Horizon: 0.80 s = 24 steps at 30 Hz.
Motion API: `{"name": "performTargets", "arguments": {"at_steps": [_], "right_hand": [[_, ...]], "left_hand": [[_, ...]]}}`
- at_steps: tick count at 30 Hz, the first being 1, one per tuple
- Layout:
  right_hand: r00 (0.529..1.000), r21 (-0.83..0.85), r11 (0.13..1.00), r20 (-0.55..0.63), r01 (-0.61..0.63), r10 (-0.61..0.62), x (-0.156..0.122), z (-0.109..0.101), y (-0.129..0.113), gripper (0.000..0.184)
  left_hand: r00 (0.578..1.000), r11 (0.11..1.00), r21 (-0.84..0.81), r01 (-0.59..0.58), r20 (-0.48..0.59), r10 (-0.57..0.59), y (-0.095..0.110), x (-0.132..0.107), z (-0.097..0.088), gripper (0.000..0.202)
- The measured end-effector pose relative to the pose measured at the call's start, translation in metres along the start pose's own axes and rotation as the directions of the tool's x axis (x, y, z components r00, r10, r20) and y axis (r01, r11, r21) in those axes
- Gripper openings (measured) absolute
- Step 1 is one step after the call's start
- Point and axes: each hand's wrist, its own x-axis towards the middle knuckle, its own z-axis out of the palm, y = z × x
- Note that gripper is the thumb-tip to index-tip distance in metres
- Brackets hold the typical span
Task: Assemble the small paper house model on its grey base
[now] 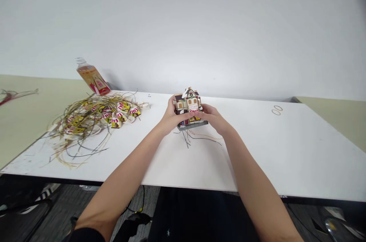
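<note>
A small painted model house (188, 103) with a snowy roof and a grey base is lifted a little above the white table (257, 146). My left hand (170, 114) grips its left side and my right hand (213, 118) grips its right side and front. Thin dark and tan wires (197, 137) hang from under the base onto the table.
A tangled heap of wires with several small red, white and yellow ornaments (94, 118) lies at the table's left. A tilted bottle of orange liquid (91, 76) stands behind the heap. Two small rings (276, 110) lie at the far right. A black chair (25, 211) is below left.
</note>
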Motion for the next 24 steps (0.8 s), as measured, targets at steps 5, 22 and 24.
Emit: {"name": "performTargets", "arguments": {"at_steps": [5, 22, 24], "right_hand": [[0.979, 0.094, 0.977, -0.057, -0.191, 0.197, 0.006, 0.004, 0.005, 0.045], [0.893, 0.054, 0.897, -0.088, -0.438, 0.442, 0.011, 0.007, 0.003, 0.048], [0.899, 0.011, 0.904, -0.095, -0.428, 0.427, 0.010, 0.005, 0.003, 0.051]], "left_hand": [[0.970, 0.970, -0.071, 0.231, -0.059, -0.235, -0.006, 0.006, -0.001, 0.076], [0.896, 0.895, -0.059, 0.443, 0.063, -0.439, 0.002, 0.005, 0.003, 0.046], [0.901, 0.899, -0.055, 0.433, 0.064, -0.430, 0.001, 0.005, 0.002, 0.046]]}}
